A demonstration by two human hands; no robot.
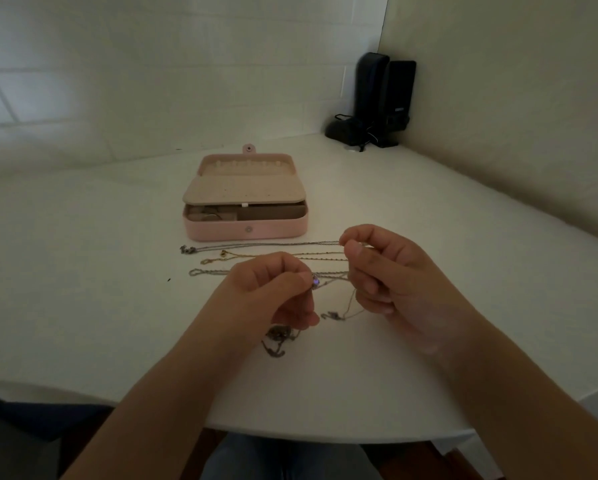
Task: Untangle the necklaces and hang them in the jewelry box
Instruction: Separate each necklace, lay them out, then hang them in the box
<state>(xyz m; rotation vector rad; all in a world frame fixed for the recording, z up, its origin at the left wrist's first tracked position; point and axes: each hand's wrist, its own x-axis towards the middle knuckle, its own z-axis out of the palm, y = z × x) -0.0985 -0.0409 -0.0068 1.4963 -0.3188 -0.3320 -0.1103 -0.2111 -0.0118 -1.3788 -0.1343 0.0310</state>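
A pink jewelry box [245, 230] sits open on the white surface [83, 289], its lid laid back with a row of pale hooks [247, 165] along the far edge and a beige flap [244, 190] resting over the lower tray. Just in front of the box, three necklaces lie stretched out side by side: a silver chain [256, 244] nearest the box, a gold chain [273, 256] next, and another silver chain [207, 272] nearest the person.

Nearer the person than the box, the left hand [273, 289] pinches a chain with a small violet stone [315, 280] between curled fingers. The right hand [387, 271] pinches the fine chain as well, fingers curled. A tangled clump of chain [278, 337] lies below the left hand.

Far right of the box, black speakers [377, 102] stand in the corner; their small label is unreadable.
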